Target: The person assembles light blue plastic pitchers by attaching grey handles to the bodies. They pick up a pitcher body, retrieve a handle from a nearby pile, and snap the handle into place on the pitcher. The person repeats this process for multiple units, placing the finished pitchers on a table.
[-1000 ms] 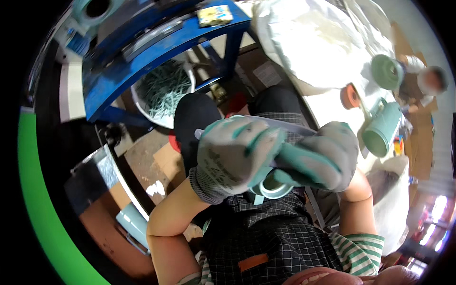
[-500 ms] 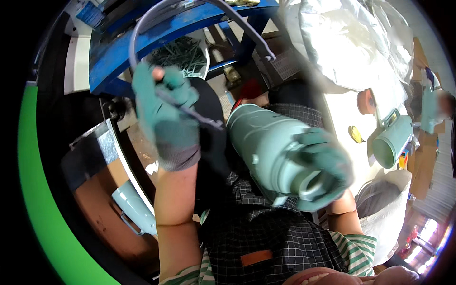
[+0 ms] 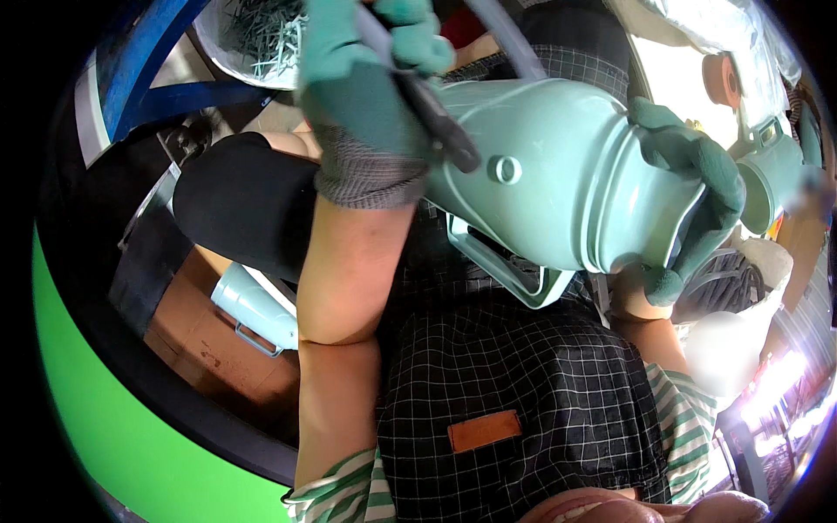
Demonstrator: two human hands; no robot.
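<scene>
- Obliquely held green jug [image 3: 532, 174] — mouth to lower right, long axis descending rightward.
- Right hand [image 3: 717, 187]: curled around its rim.
- Left hand [image 3: 362, 78]: closed about dark-ended tool [image 3: 440, 126].

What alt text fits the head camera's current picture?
A green-gloved right hand grips the neck of a glossy pale green jug-shaped vessel, while the green-gloved left hand holds a slim grey object with a dark end. A pale blue vessel with a handle lies at left.

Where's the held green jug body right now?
Head view, right of centre: the jug body is over the checked apron, the right hand gripping its neck.
</scene>
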